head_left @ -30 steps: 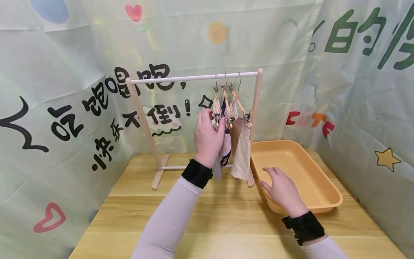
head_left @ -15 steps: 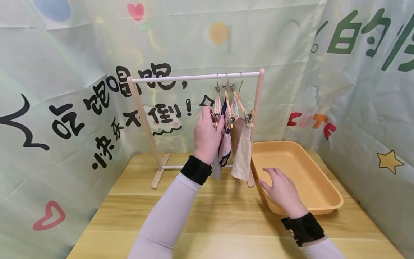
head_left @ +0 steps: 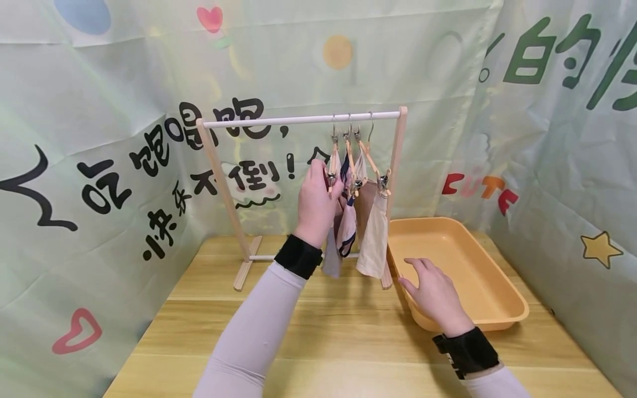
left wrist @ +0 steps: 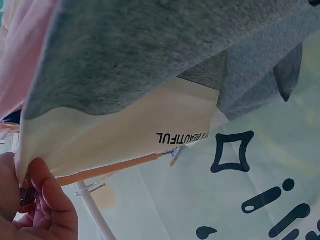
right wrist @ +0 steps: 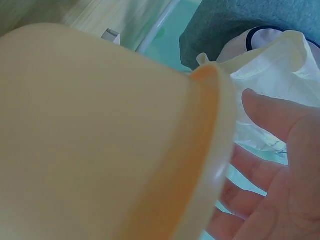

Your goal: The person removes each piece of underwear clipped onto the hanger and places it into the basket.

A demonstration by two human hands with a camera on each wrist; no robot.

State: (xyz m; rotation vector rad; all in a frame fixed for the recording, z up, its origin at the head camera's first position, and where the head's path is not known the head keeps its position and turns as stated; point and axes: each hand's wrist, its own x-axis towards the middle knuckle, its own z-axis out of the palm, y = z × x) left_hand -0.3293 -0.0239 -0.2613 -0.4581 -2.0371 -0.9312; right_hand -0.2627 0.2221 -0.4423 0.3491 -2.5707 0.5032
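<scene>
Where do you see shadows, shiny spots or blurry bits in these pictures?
Head view: soft shadows on the table below the hanging clothes; left wrist view: the gray cloth looks dim, but the word BEAUTIFUL is readable, upside down; right wrist view: a small shiny spot on the rim of the tub, whose big near side looks soft and blurry.

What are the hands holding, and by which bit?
The left hand pinches the leftmost hanger by the clip at its near end; the right hand holds nothing.
</scene>
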